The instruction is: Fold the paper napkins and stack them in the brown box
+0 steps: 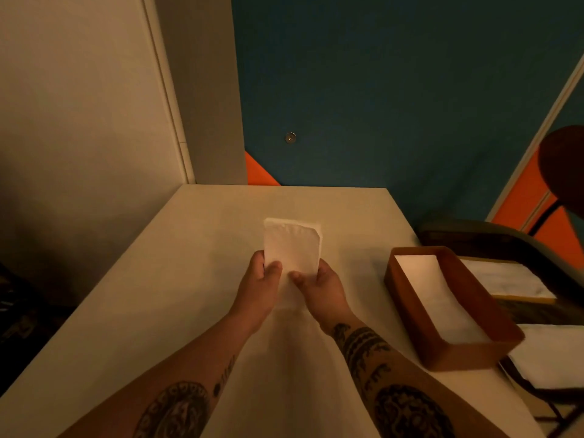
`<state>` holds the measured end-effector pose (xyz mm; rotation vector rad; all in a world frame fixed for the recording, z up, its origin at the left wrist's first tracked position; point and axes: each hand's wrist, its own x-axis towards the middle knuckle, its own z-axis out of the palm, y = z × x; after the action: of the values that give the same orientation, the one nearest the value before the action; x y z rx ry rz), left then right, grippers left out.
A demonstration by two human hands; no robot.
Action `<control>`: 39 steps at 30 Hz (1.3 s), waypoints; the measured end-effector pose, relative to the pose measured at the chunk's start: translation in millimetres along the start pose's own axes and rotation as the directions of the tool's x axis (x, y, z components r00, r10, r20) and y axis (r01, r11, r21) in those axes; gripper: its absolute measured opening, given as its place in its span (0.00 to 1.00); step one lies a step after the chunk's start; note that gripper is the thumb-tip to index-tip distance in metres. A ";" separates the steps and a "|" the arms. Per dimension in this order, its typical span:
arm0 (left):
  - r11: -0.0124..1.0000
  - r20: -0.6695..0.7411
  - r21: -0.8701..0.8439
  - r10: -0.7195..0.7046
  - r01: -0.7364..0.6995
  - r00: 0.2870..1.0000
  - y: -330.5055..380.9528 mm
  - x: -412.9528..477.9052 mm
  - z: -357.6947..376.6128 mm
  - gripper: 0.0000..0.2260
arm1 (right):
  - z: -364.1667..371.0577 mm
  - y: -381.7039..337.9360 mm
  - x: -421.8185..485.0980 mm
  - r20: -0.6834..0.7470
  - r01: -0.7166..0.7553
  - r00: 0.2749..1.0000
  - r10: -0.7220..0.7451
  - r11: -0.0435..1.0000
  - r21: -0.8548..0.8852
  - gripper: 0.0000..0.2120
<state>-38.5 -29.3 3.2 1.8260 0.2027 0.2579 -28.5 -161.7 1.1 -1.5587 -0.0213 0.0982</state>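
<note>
The thin napkin could tear, or its layers spring open, if the thumbs pull unevenly on the way to the box. The left hand and right hand both pinch its near end over the middle of the table. Its long axis points at the far edge. The box sits by the right edge.

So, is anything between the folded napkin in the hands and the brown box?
Nothing visible. The left hand and right hand pinch the napkin over the table; only bare tabletop lies between it and the brown box. The box is open on top, with white napkins inside.
</note>
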 end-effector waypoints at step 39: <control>0.971 0.354 0.218 0.013 -0.095 0.935 105.8 -23.2 169.3 0.20 | -208.1 -85.1 -42.6 -0.515 -0.326 0.857 0.014 0.788 -0.522 0.16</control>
<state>-12.9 -220.4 60.3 2.0772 -0.0727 -0.0606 -50.9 -373.2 85.4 -2.1835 0.5514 -0.1810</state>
